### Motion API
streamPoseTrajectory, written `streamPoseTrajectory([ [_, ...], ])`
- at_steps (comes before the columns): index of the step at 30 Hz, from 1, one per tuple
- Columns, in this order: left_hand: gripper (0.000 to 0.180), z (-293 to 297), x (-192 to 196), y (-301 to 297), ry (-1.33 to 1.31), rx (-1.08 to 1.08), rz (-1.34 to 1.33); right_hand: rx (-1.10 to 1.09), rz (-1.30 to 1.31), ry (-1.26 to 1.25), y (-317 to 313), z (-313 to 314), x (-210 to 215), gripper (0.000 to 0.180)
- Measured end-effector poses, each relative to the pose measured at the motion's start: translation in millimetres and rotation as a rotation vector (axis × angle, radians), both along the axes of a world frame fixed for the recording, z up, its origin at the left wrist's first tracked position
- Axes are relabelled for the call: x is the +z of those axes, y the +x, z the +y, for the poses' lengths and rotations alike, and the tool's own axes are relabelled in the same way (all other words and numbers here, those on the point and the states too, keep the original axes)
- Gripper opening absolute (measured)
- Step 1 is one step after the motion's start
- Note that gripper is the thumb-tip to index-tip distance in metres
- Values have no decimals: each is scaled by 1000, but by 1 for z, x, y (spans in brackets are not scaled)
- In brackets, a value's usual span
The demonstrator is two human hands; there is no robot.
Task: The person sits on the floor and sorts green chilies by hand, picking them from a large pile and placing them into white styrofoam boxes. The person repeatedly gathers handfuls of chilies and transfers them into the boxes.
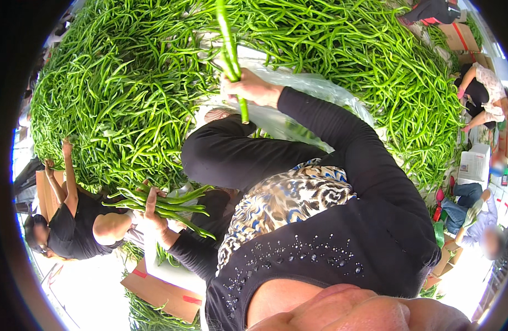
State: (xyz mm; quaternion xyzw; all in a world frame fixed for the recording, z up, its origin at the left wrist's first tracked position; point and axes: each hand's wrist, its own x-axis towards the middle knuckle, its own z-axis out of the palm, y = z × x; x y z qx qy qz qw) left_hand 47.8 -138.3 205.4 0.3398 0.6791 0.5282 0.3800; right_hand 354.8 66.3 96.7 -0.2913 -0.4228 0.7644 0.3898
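The left hand [154, 212], at the lower left of the frame, is curled around a loose bunch of long, slender, glossy green peppers [190, 209], whose ends stick out on both sides of the grip. The right hand [251, 88], at the upper centre, is closed around a long, bright green pepper bundle [227, 44] that stands nearly vertical in the picture; its top is cut off by the upper edge and its lower tip shows below the fist. How many peppers are in that grip cannot be told.

A broad heap of long green chilli peppers [116, 83] fills the upper left, the top and the upper right. A crumpled, clear plastic sheet [331, 91] lies behind the right forearm, just beside the heap. The wearer's bent leg in black trousers [237, 154] crosses the centre, below the right hand, and a brown, blue and white patterned top [287, 201] shows under a black garment with dark beads [320, 259].

At the lower left, below the left hand, is a brown cardboard box with red tape [163, 292], with more green peppers around it. At the left edge a co-worker in a black top [74, 231] stretches both arms toward the heap. Another person in a pale patterned top [488, 91] is at the upper right, and one in blue trousers [468, 201] at the lower right.
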Motion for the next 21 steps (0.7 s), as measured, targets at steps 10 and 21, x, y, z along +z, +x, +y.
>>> streamPoseTrajectory([
  [10,41,-1,-3,-2,45,42,-47,418,-535,707,39,-1,38,25],
  [21,44,-13,6,-19,115,18,-13,-172,-728,505,187,-99,-92,29],
])
